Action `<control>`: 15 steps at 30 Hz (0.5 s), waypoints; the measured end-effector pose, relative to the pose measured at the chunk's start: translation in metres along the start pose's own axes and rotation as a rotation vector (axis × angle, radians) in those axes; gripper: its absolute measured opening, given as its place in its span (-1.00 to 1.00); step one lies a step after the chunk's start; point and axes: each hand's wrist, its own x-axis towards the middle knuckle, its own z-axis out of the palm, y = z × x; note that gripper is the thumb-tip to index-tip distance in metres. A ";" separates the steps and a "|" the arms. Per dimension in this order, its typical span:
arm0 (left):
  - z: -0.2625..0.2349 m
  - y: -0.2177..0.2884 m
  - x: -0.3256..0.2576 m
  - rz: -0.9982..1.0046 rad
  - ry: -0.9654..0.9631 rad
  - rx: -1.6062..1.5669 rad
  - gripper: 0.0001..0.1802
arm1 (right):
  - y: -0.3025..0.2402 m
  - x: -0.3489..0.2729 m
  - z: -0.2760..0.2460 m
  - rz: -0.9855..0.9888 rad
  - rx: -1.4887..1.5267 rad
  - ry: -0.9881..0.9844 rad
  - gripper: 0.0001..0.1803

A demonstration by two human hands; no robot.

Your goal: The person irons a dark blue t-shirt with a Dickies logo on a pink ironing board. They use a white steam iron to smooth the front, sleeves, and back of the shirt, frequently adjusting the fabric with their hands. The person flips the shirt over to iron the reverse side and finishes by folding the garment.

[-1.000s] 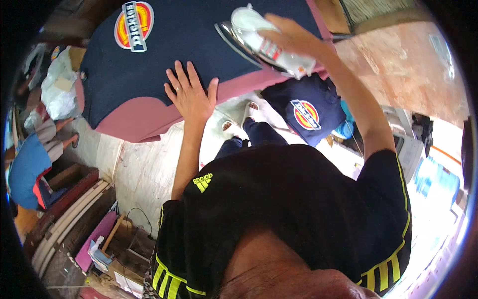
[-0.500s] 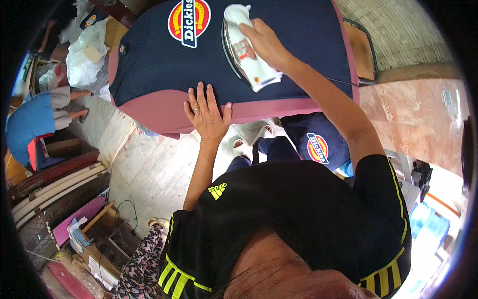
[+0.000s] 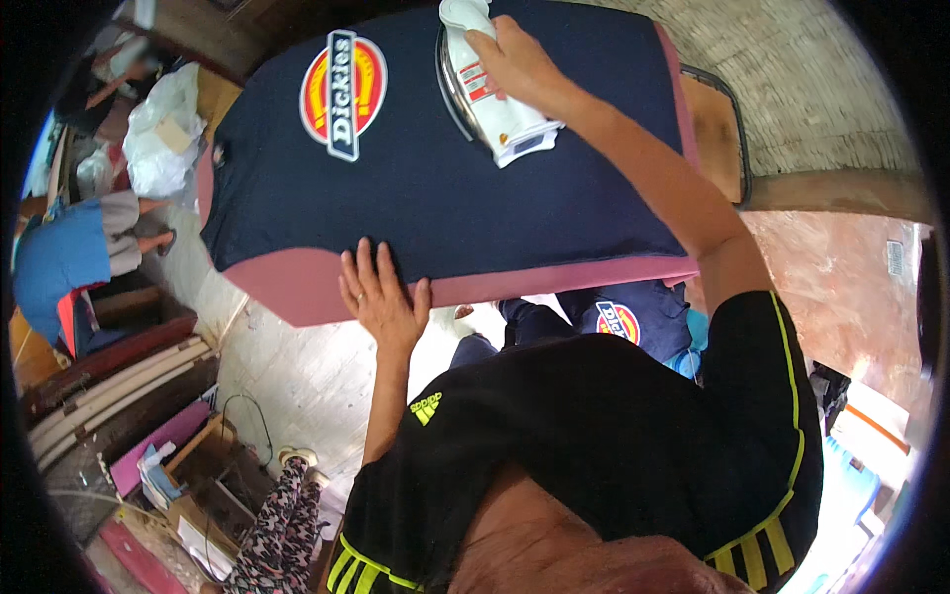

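A navy shirt (image 3: pixel 396 198) with a large red, yellow and white emblem (image 3: pixel 343 94) is spread over a padded board with a pinkish cover (image 3: pixel 287 287). My right hand (image 3: pixel 517 67) is closed around the handle of a white clothes iron (image 3: pixel 515 139), which rests on the shirt right of the emblem. At the board's near edge, my left hand (image 3: pixel 384 300) lies flat with fingers spread, its fingertips reaching the shirt's lower border. Another dark garment with a similar emblem (image 3: pixel 618 322) hangs or lies below the board's near side, partly hidden.
At the far left, a person in a blue top (image 3: pixel 64 252) bends over near a white plastic bag (image 3: pixel 163 134). Wooden boxes and boards (image 3: pixel 119 386) crowd the left. Patterned trousers (image 3: pixel 282 525) of another person show at lower left. A metal-framed wooden piece (image 3: pixel 714 129) adjoins the board's right end.
The view has shifted, so the board sits lower in the picture. Over the shirt, the iron has slid farther away from me. My left hand keeps its place at the near edge.
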 end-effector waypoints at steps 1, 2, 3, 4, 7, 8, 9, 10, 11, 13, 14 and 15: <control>0.002 -0.001 0.000 0.020 0.014 0.023 -0.20 | 0.007 0.007 -0.021 0.006 -0.053 0.001 -0.53; 0.003 -0.002 0.001 0.030 0.020 0.020 -0.21 | 0.013 0.013 -0.042 0.014 -0.107 0.004 -0.49; 0.005 -0.003 0.002 0.041 0.025 0.014 -0.21 | 0.024 0.019 -0.064 0.025 -0.165 0.007 -0.46; 0.004 -0.003 0.001 0.047 0.029 0.025 -0.22 | 0.035 0.023 -0.080 -0.010 -0.197 0.037 -0.46; 0.002 -0.003 -0.002 0.083 0.051 0.063 -0.24 | 0.047 0.003 -0.145 0.172 -0.305 0.038 -0.46; 0.003 -0.002 0.000 0.083 0.059 0.050 -0.23 | 0.066 -0.008 -0.168 0.178 -0.170 0.061 -0.52; 0.004 -0.002 0.002 0.081 0.064 0.037 -0.21 | 0.079 -0.025 -0.192 0.179 -0.101 0.118 -0.56; 0.008 -0.005 0.004 0.106 0.071 0.042 -0.22 | 0.093 -0.043 -0.216 0.179 -0.031 0.181 -0.60; 0.008 -0.004 0.004 0.098 0.059 0.053 -0.21 | 0.095 -0.062 -0.234 0.170 -0.026 0.267 -0.62; 0.008 -0.003 0.004 0.105 0.073 0.078 -0.21 | 0.100 -0.090 -0.265 0.199 -0.031 0.318 -0.66; 0.008 -0.004 0.003 0.118 0.078 0.102 -0.21 | 0.108 -0.098 -0.279 0.264 -0.013 0.328 -0.68; 0.008 -0.004 0.004 0.119 0.066 0.112 -0.22 | 0.115 -0.107 -0.292 0.330 0.004 0.341 -0.70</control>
